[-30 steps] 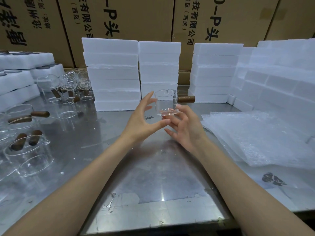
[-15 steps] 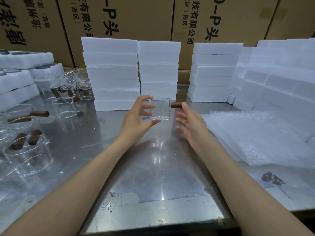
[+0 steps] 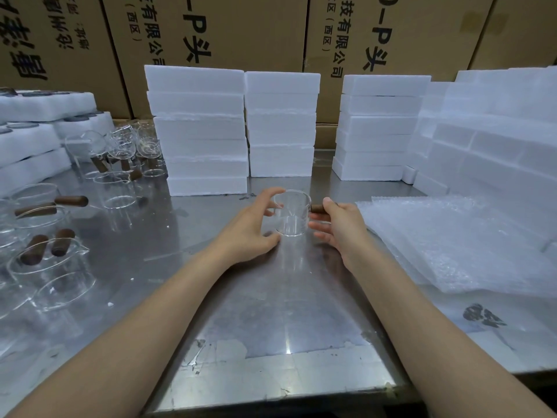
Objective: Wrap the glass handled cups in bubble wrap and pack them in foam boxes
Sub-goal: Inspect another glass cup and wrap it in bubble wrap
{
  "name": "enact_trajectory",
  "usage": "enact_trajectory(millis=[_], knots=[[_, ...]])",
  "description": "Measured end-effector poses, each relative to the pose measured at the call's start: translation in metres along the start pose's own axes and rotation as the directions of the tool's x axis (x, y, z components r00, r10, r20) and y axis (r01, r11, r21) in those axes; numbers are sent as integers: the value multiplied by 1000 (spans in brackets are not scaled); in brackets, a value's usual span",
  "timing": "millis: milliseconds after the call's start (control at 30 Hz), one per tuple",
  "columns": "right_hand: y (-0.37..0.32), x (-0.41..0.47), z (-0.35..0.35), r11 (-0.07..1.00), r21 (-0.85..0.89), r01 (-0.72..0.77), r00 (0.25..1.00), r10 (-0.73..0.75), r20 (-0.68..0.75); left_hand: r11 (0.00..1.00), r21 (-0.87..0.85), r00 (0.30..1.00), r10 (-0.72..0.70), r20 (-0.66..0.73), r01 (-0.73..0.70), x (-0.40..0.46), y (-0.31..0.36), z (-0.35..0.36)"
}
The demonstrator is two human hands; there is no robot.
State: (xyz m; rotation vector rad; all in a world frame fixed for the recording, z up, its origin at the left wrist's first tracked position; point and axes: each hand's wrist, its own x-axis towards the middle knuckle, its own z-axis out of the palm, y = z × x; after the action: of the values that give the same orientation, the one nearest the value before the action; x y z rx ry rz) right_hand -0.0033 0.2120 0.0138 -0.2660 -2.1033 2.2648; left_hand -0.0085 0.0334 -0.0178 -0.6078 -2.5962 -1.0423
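1. Glass cup (image 3: 291, 213) is standing upright on the steel table (image 3: 271, 312), centre of view, just in front of the foam box stacks (image 3: 208, 131).
2. Left hand (image 3: 250, 230) is curling around the cup's left side, index finger arching over the rim, thumb low near the base; fingers are touching or nearly touching the glass, cannot tell which.
3. Right hand (image 3: 340, 224) is sitting at the cup's right side, thumb and fingers pinching the brown wooden handle (image 3: 316, 208) that is sticking out to the right.
4. Bubble wrap sheets (image 3: 452, 242) are lying flat in a pile on the table, right of the right hand, close to it.
5. More foam boxes (image 3: 497, 140) are stacking up along the right edge, another stack (image 3: 379, 128) behind centre-right.
6. Other glass handled cups (image 3: 51, 267) are crowding the left side of the table, some upright, some tipped, wooden handles showing.
7. Foam trays (image 3: 36, 131) are sitting far left behind those cups.
8. Cardboard cartons (image 3: 247, 31) with printed characters are lining the back.
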Motion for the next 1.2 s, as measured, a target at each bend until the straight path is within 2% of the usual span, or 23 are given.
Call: enact_trajectory(millis=[167, 300, 367, 467, 567, 633, 700, 800, 900, 1200], knots=[[1, 1, -2, 993, -120, -1, 1000, 0, -10, 999, 3, 995, -42, 96, 42, -1, 0, 4], [2, 2, -5, 978, -208, -12, 1000, 7, -23, 998, 18, 991, -59, 120, 57, -2, 2, 4], [1, 2, -8, 949, -315, 4, 998, -24, -58, 998, 21, 990, -67, 125, 65, -1, 2, 3], [-1, 1, -15, 805, -590, 69, 957, -219, -188, 998, 36, 992, -62, 106, 58, 0, -2, 3], [-6, -3, -24, 598, -785, 159, 814, -530, -239, 997, 71, 998, -41, 52, 38, 0, -6, 0], [-9, -2, -32, 495, -858, 137, 744, -623, -241, 995, 89, 999, -35, 22, 33, 1, -6, -2], [-9, 0, -43, 406, -913, -24, 787, -556, -268, 994, 101, 1000, -30, 6, 29, 1, -6, -3], [-6, 3, -53, 322, -916, -238, 892, -301, -337, 992, 129, 1000, 7, -1, -7, 1, -6, -2], [-5, 6, -55, 317, -918, -237, 902, -280, -329, 988, 149, 999, 35, -14, -32, 2, -7, -1], [-4, 9, -59, 419, -890, -180, 895, -304, -325, 986, 155, 997, 63, -38, -56, 2, -7, -2]])
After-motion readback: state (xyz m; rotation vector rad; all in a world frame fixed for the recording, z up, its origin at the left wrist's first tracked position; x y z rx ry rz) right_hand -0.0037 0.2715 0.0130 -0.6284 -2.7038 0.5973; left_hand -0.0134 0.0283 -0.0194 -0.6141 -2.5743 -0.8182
